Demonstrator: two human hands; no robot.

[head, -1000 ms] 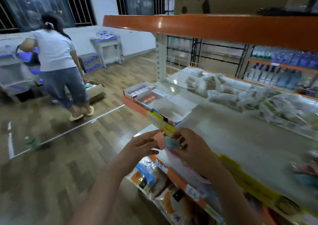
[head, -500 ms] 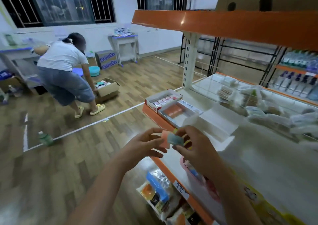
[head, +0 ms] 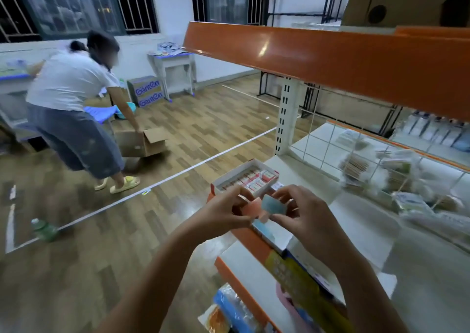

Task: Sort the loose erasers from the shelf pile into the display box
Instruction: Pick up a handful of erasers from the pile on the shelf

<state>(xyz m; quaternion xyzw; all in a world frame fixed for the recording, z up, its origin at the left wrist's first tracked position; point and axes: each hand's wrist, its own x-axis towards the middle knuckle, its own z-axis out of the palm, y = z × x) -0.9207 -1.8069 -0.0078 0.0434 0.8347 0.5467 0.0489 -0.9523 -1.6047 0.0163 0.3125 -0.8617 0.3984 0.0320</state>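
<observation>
A wide stretch of wooden floor [head: 178,129] lies open on the left, crossed by a white tape line [head: 162,182] running from near left to far right. On the right stands a shelving unit: its upper shelf [head: 330,60] has an orange front edge that overhangs the scene, and a white perforated post [head: 284,118] marks its far corner. The white lower shelf [head: 419,269] runs along the right, its orange lip ending just beside the hands, with a wire grid divider [head: 330,149] at its back.

Far left, a person in a white top [head: 68,83] bends over an open cardboard box [head: 142,141] on the floor. Behind, a stacked carton [head: 146,90] reads something like "Ganten" in blue. A small white surface [head: 175,65] by the wall carries papers.

The display box [head: 244,180] sits at the shelf's far end, open on top, with rows of red-and-white erasers inside; their printing is too blurred to read. The left hand [head: 223,213] pinches a pink eraser [head: 250,209] with curled fingers. The right hand [head: 305,220] pinches a pale blue eraser [head: 273,204] between thumb and fingertips, just right of the pink one and touching it, both held above the shelf edge near the display box.

Packets behind the grid are smeared by motion, and the bagged goods [head: 229,312] on the bottom level are cut off by the frame. A green bottle [head: 43,229] stands on the floor, near left.
</observation>
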